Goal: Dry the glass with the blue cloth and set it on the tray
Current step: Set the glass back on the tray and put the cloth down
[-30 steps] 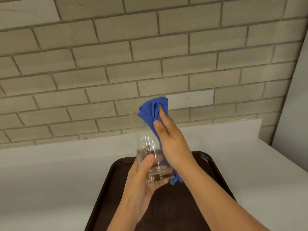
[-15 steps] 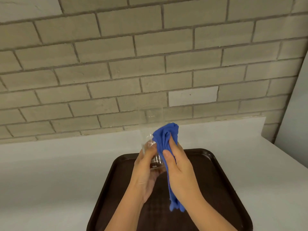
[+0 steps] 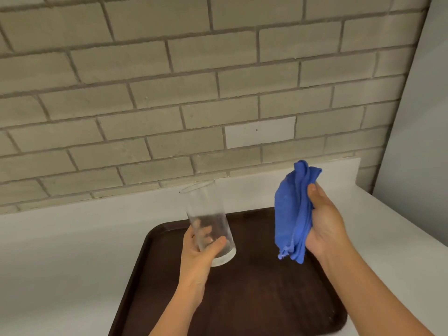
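Left hand (image 3: pixel 198 253) grips the glass (image 3: pixel 208 214) low on its wall. The thumb lies across the front, and the other fingers (image 3: pixel 203 231) show through the glass, curled round the far side. The glass is mouth up, leaning slightly left, over the back-left part of the tray (image 3: pixel 254 299).

Right hand (image 3: pixel 324 224) holds the bunched blue cloth (image 3: pixel 291 214), thumb clamped over its top fold. Cloth and glass are well apart, with nothing touching between them.

Judgement: wiping looks done or paused, so the step in hand is the set-down. The next move calls for levelling the glass, lowering it straight so the thick base lands flat on bare tray, then letting the left fingers go (the smooth wall could slip if any damp is left). The cloth hand only needs to keep out of the way.

Hard to make out:
- Whether the base already touches the tray; it reads as just above it, not certain.
- Faint specks on the glass wall could be droplets or glare.
- The right fingers are hidden behind the cloth.
- The tray's near edge and both forearms are cut off at the bottom of the view.
- The tray sits on a pale worktop (image 3: pixel 72 251).
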`<action>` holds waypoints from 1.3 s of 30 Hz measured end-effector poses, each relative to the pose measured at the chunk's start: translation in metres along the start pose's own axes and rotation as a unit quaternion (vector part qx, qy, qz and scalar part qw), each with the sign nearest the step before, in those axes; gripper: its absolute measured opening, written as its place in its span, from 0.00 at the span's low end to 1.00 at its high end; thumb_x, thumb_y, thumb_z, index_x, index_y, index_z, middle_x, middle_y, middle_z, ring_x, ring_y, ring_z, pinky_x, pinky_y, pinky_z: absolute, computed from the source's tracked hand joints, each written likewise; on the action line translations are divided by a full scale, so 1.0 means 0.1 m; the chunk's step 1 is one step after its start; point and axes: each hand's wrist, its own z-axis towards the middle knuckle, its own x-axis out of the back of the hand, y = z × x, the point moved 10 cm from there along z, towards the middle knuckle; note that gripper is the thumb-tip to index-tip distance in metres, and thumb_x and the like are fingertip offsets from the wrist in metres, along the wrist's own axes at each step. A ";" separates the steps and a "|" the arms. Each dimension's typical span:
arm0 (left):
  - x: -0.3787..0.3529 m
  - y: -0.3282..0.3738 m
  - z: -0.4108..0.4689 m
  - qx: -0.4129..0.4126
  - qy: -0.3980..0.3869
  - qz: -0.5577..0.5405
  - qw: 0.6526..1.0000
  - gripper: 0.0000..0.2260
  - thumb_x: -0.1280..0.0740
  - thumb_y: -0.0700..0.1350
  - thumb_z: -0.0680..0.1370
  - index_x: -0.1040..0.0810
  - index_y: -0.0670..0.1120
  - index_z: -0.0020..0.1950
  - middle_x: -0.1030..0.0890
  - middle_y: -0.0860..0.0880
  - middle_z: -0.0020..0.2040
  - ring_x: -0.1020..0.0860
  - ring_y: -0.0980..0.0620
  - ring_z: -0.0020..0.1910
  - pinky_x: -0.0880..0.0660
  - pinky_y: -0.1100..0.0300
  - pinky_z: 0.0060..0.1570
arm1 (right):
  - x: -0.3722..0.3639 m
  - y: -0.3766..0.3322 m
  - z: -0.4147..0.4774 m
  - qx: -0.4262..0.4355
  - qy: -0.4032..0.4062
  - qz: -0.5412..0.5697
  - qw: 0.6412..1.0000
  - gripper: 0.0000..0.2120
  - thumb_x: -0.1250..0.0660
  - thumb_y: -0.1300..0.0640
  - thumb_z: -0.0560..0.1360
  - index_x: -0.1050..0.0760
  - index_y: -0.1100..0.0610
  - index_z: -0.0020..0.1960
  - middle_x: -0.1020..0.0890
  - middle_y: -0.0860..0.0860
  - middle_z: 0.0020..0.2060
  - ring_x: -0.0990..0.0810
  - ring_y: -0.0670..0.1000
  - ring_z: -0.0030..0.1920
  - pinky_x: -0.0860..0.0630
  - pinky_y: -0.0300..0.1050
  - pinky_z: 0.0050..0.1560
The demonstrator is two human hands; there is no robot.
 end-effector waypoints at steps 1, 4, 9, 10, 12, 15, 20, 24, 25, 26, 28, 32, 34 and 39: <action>0.01 -0.07 0.03 -0.002 0.001 0.019 1.000 0.32 0.22 0.43 0.62 0.32 0.56 0.61 0.21 0.55 0.54 0.20 0.62 0.49 0.25 0.69 0.44 | 0.06 -0.06 0.00 0.006 0.007 -0.001 1.000 0.16 0.46 0.52 0.78 0.30 0.53 0.63 0.20 0.49 0.48 0.19 0.46 0.47 0.22 0.40 0.49; -0.01 -0.26 0.10 -0.005 0.001 0.064 0.998 0.34 0.22 0.37 0.61 0.35 0.55 0.60 0.23 0.56 0.53 0.21 0.65 0.45 0.28 0.78 0.35 | 0.19 -0.20 -0.02 0.022 0.010 -0.006 1.000 0.14 0.47 0.52 0.78 0.27 0.51 0.59 0.17 0.47 0.44 0.17 0.45 0.44 0.20 0.39 0.43; -0.06 -0.43 0.14 -0.019 0.003 0.102 0.995 0.35 0.21 0.34 0.59 0.35 0.55 0.56 0.25 0.52 0.55 0.24 0.55 0.53 0.28 0.71 0.42 | 0.39 -0.27 -0.09 0.028 0.024 -0.016 0.999 0.13 0.47 0.51 0.78 0.24 0.50 0.53 0.15 0.47 0.40 0.17 0.45 0.42 0.19 0.40 0.43; -0.06 -0.44 0.15 -0.024 0.005 0.105 0.994 0.35 0.21 0.34 0.58 0.35 0.54 0.57 0.25 0.51 0.56 0.24 0.53 0.54 0.28 0.69 0.45 | 0.42 -0.28 -0.09 0.030 0.028 -0.016 0.999 0.13 0.46 0.51 0.77 0.24 0.50 0.51 0.14 0.47 0.39 0.16 0.45 0.41 0.19 0.40 0.41; -0.07 -0.46 0.17 -0.027 0.003 0.110 0.994 0.35 0.21 0.35 0.58 0.35 0.54 0.57 0.26 0.51 0.57 0.24 0.53 0.55 0.29 0.67 0.46 | 0.48 -0.30 -0.11 0.033 0.034 -0.012 0.999 0.13 0.46 0.51 0.77 0.23 0.50 0.50 0.14 0.46 0.37 0.16 0.45 0.41 0.19 0.39 0.40; -0.07 -0.47 0.17 -0.032 -0.001 0.117 0.993 0.34 0.20 0.37 0.58 0.35 0.60 0.52 0.26 0.53 0.56 0.25 0.55 0.54 0.29 0.68 0.45 | 0.49 -0.30 -0.11 0.036 0.034 -0.012 0.999 0.13 0.46 0.50 0.77 0.23 0.49 0.51 0.14 0.46 0.38 0.16 0.45 0.41 0.19 0.40 0.41; -0.09 -0.42 0.11 -0.016 -0.025 0.137 0.990 0.38 0.20 0.37 0.58 0.38 0.58 0.58 0.29 0.49 0.63 0.27 0.53 0.60 0.28 0.64 0.54 | 0.38 -0.24 -0.11 0.029 0.026 -0.010 0.999 0.14 0.44 0.50 0.76 0.25 0.52 0.57 0.17 0.49 0.44 0.17 0.46 0.42 0.19 0.40 0.42; 0.00 0.21 -0.25 -0.112 0.116 0.151 0.975 0.46 0.21 0.44 0.58 0.43 0.60 0.69 0.40 0.62 0.68 0.39 0.56 0.69 0.39 0.66 0.64 | 0.26 -0.23 -0.13 0.062 0.007 -0.064 0.996 0.15 0.43 0.51 0.76 0.27 0.51 0.60 0.18 0.49 0.49 0.18 0.46 0.48 0.21 0.39 0.49; -0.15 0.51 -0.43 -0.189 0.111 0.132 0.967 0.41 0.24 0.48 0.59 0.41 0.64 0.66 0.39 0.68 0.65 0.37 0.61 0.66 0.37 0.72 0.61 | 0.23 -0.27 -0.15 0.084 0.011 -0.103 0.991 0.14 0.43 0.51 0.76 0.27 0.49 0.60 0.19 0.48 0.51 0.19 0.46 0.51 0.22 0.40 0.52; -0.37 0.76 -0.57 -0.243 0.074 0.127 0.959 0.35 0.27 0.51 0.61 0.38 0.64 0.64 0.37 0.70 0.63 0.35 0.65 0.62 0.35 0.76 0.57 | 0.20 -0.31 -0.16 0.108 0.017 -0.148 0.983 0.13 0.43 0.52 0.76 0.27 0.47 0.59 0.19 0.47 0.53 0.20 0.46 0.52 0.22 0.41 0.54; -0.92 1.00 -0.68 -0.243 -0.045 0.118 0.962 0.25 0.31 0.55 0.65 0.33 0.63 0.60 0.30 0.66 0.60 0.31 0.67 0.60 0.33 0.77 0.54 | 0.10 -0.36 -0.22 0.156 0.025 -0.233 0.960 0.14 0.44 0.53 0.76 0.29 0.46 0.60 0.20 0.45 0.54 0.22 0.43 0.53 0.26 0.39 0.55; -1.77 1.02 -0.56 -0.045 -0.217 0.032 0.975 0.16 0.30 0.55 0.70 0.26 0.57 0.56 0.19 0.58 0.50 0.22 0.68 0.48 0.25 0.71 0.47 | -0.28 -0.34 -0.42 0.238 -0.045 -0.359 0.901 0.16 0.43 0.56 0.76 0.33 0.43 0.62 0.24 0.41 0.52 0.25 0.31 0.52 0.28 0.26 0.51; -1.88 1.06 -0.47 -0.029 -0.202 -0.006 0.979 0.15 0.30 0.54 0.70 0.24 0.53 0.55 0.17 0.53 0.48 0.19 0.63 0.46 0.24 0.68 0.45 | -0.40 -0.37 -0.48 0.247 -0.104 -0.394 0.879 0.19 0.43 0.59 0.76 0.36 0.36 0.59 0.29 0.35 0.56 0.30 0.26 0.54 0.33 0.20 0.50; -2.13 1.04 -0.32 -0.006 -0.204 -0.021 0.979 0.15 0.35 0.50 0.76 0.28 0.50 0.61 0.19 0.46 0.56 0.20 0.48 0.54 0.25 0.47 0.59 | 0.21 -1.01 -0.39 0.221 -0.031 -0.285 0.932 0.18 0.40 0.66 0.73 0.20 0.44 0.46 0.22 0.39 0.55 0.24 0.37 0.56 0.26 0.31 0.53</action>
